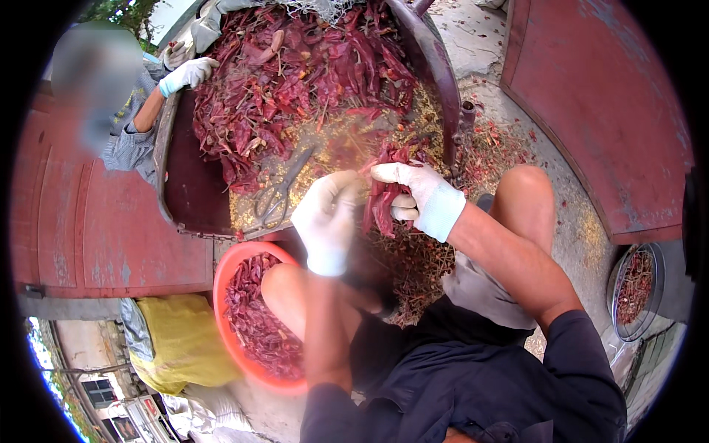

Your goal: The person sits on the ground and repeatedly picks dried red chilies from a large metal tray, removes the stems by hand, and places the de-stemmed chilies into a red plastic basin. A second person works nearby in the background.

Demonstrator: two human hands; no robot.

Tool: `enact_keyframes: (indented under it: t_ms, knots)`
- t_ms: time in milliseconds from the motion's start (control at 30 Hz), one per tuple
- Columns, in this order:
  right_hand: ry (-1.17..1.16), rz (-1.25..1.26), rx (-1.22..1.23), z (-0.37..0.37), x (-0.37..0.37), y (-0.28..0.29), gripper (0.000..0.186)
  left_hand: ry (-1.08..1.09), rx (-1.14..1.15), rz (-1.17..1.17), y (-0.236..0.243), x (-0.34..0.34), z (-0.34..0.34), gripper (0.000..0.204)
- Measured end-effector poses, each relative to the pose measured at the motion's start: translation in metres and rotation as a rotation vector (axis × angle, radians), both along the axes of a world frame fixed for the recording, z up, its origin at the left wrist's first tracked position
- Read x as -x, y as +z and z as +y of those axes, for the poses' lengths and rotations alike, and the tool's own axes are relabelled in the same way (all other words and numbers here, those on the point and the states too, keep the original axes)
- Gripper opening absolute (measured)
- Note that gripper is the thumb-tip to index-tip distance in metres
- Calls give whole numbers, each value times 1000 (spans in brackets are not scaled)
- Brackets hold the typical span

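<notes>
My right hand (417,193), in a white glove with a pale cuff, is closed on dried red peppers (380,203) above the near edge of a dark metal bin (444,103). My left hand (325,214), gloved and motion-blurred, is just left of them with fingers curled together; what they hold, if anything, is unclear. The bin holds a heap of dried peppers (288,74) and scattered pale seeds (306,140). Metal shears (277,199) lie among the seeds, left of my left hand.
A co-worker's gloved hands (185,76) are at the bin's left side. An orange basin (225,332) of peppers is beside my left knee, near a yellow sack (173,340). A clear bowl (646,325) of scraps stands at right. Red metal panels (591,111) flank the area; debris covers the ground between my legs.
</notes>
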State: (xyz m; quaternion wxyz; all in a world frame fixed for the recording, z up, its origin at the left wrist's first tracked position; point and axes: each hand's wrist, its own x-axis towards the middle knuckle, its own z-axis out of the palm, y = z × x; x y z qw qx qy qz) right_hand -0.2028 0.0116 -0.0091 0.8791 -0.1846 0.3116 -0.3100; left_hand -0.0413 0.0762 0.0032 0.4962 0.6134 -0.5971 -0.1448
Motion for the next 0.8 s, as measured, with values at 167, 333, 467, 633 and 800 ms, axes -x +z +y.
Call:
enact_keyframes:
  t_ms: [167, 333, 467, 633, 800]
  knots:
    - [18, -30, -10, 1, -1, -6, 8, 4, 134, -192, -4, 2, -2, 10]
    - [-173, 229, 299, 4, 0, 9, 22, 7, 24, -60, -14, -9, -4, 10]
    - [-307, 297, 630, -4, 1, -5, 35, -5, -130, 283, -1, -12, -1, 11]
    - [-241, 291, 861, 6, -7, -4, 29, -95, -215, 426, 2, -16, 7, 12]
    - [-40, 354, 702, 9, -4, 18, 32, -145, -271, 544, 6, -18, 11, 14]
